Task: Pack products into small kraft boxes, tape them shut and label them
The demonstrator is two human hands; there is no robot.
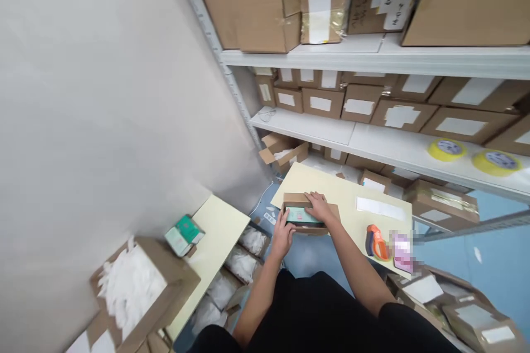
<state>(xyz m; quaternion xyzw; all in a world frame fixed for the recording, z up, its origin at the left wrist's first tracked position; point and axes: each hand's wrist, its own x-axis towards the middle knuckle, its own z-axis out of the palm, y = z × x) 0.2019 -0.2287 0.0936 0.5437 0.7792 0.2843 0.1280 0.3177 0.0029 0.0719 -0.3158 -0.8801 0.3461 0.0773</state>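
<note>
A small open cardboard box sits at the near edge of the pale yellow table. Inside it lies a flat light-green package with small reddish print. My left hand is closed around the box's left end, its thumb at the near wall. From the right, my right hand reaches over the box. Its fingers bend over the far wall, and the thumb lies by the green package. The right end of the package is hidden beneath that hand.
Right on the table are a white paper strip, an orange tape dispenser and a pinkish blurred item. Shelves behind hold cartons and yellow tape rolls. At left, a green box stands near a carton of white packing.
</note>
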